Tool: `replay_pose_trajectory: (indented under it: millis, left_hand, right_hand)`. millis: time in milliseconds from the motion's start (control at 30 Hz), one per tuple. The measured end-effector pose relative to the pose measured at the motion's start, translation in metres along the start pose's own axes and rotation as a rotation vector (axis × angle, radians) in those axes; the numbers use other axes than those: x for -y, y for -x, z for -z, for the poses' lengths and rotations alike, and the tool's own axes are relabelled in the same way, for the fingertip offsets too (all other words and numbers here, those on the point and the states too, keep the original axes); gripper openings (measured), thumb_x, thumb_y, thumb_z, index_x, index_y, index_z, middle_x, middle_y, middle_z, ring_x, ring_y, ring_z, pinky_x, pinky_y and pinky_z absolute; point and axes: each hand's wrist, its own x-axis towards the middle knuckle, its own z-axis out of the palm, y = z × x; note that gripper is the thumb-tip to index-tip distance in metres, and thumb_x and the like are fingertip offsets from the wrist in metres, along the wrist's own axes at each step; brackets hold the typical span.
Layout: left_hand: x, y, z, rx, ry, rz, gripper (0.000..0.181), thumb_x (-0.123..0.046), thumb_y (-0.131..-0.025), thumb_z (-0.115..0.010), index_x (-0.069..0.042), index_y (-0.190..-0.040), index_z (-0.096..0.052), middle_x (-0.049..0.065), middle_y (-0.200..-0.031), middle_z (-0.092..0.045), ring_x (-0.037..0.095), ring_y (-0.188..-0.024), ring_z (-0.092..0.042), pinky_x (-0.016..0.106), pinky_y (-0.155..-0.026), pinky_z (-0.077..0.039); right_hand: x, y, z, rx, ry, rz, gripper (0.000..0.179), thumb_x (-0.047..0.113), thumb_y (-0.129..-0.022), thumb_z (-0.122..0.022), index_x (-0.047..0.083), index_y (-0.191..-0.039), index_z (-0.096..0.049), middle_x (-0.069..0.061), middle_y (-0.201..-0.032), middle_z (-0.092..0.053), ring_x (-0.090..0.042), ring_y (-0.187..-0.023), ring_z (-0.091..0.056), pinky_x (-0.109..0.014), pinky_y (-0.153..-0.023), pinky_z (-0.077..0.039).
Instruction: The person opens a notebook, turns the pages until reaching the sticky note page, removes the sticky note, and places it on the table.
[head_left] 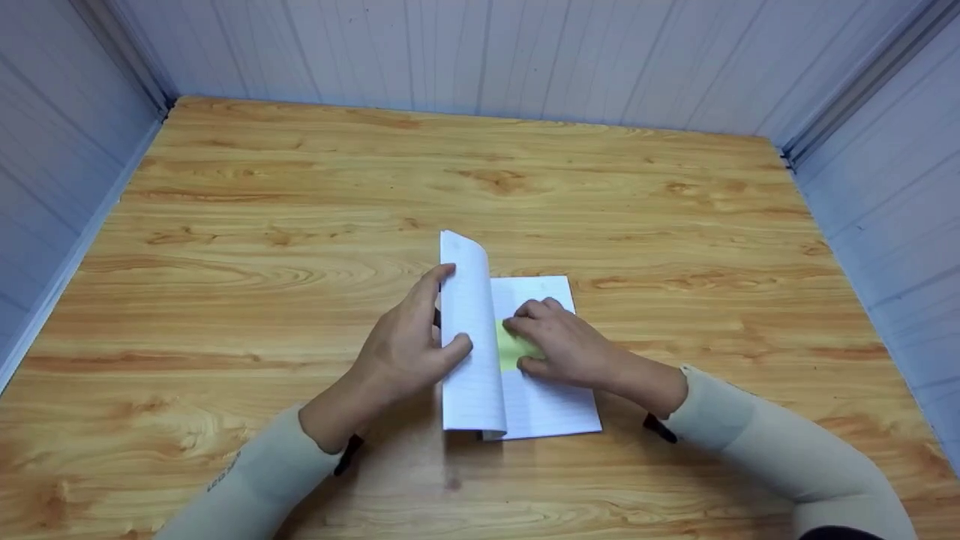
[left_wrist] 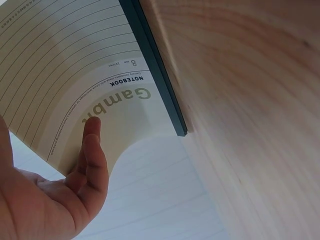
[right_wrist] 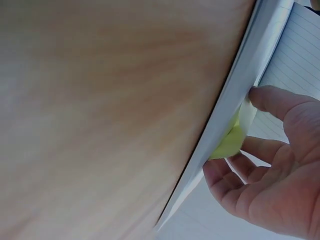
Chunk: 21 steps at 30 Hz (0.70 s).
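Observation:
An open lined notebook (head_left: 555, 412) lies on the table, its left-hand pages (head_left: 471, 292) standing up and curving over. My left hand (head_left: 401, 345) holds these raised pages, thumb on the near face and fingers round the outer edge. Printed lettering, including "NOTEBOOK", shows on the page (left_wrist: 75, 65) in the left wrist view. A yellow-green sticky note (head_left: 508, 351) is on the right-hand page near the fold. Thumb and fingertips of my right hand (head_left: 566, 343) grip the note at its edges; in the right wrist view the note (right_wrist: 229, 142) bows up between them.
The wood-grain table (head_left: 300, 187) extends all round the notebook. Pale panel walls (head_left: 450, 52) border it at the back, with others on the left and right. A dark strip (left_wrist: 155, 70) runs along the notebook's edge in the left wrist view.

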Motion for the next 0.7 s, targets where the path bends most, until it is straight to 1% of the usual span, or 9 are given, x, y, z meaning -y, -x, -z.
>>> replay_pose_trajectory:
  millis: [100,300,467,600,700]
  left_hand:
    - [-0.0002,0.0000,-0.0002,0.000,-0.001,0.002,0.072,-0.031,-0.070,-0.058,-0.022,-0.134,-0.026,-0.005,-0.097,-0.053,0.004,-0.076,-0.054,0.021,-0.056,-0.042]
    - [-0.0013,-0.0001,-0.0006,0.013,-0.003,0.023,0.073,-0.032,-0.071,-0.059,-0.022,-0.134,-0.025,-0.006,-0.101,-0.053,0.004,-0.078,-0.054,0.020,-0.057,-0.043]
    - [-0.0009,-0.0002,-0.0008,0.011,-0.003,0.033,0.072,-0.032,-0.071,-0.058,-0.023,-0.134,-0.026,-0.006,-0.101,-0.053,0.003,-0.079,-0.054,0.021,-0.058,-0.043]
    - [-0.0009,-0.0001,-0.0009,0.008,-0.008,0.030,0.072,-0.033,-0.071,-0.058,-0.022,-0.134,-0.026,-0.005,-0.103,-0.053,0.004,-0.080,-0.054,0.021,-0.060,-0.043]
    - [-0.0005,0.0000,-0.0005,0.008,-0.002,0.025,0.072,-0.032,-0.071,-0.058,-0.022,-0.134,-0.026,-0.006,-0.103,-0.053,0.003,-0.080,-0.054,0.021,-0.061,-0.044]
  right_hand:
    - [-0.0006,0.0001,0.0006,-0.015,-0.016,-0.002,0.039,0.024,-0.073,-0.063,0.014,-0.111,-0.059,0.002,-0.102,-0.054,-0.013,-0.088,-0.045,-0.027,-0.074,-0.040]
    - [-0.0015,-0.0008,0.0001,-0.069,-0.015,0.028,0.029,0.022,-0.075,-0.062,0.014,-0.103,-0.062,0.005,-0.094,-0.057,-0.010,-0.082,-0.046,-0.024,-0.070,-0.040]
    - [-0.0020,-0.0025,-0.0010,-0.118,0.019,0.047,0.024,0.021,-0.075,-0.062,0.016,-0.098,-0.063,0.006,-0.089,-0.059,-0.009,-0.079,-0.051,-0.026,-0.069,-0.042]
    - [-0.0021,-0.0037,-0.0012,-0.159,0.051,0.025,0.022,0.020,-0.075,-0.062,0.018,-0.097,-0.064,0.007,-0.087,-0.061,-0.010,-0.080,-0.055,-0.030,-0.068,-0.040]
    - [-0.0018,-0.0045,-0.0004,-0.174,0.052,0.004,0.021,0.019,-0.075,-0.061,0.018,-0.096,-0.065,0.007,-0.087,-0.061,-0.010,-0.081,-0.056,-0.032,-0.068,-0.038]
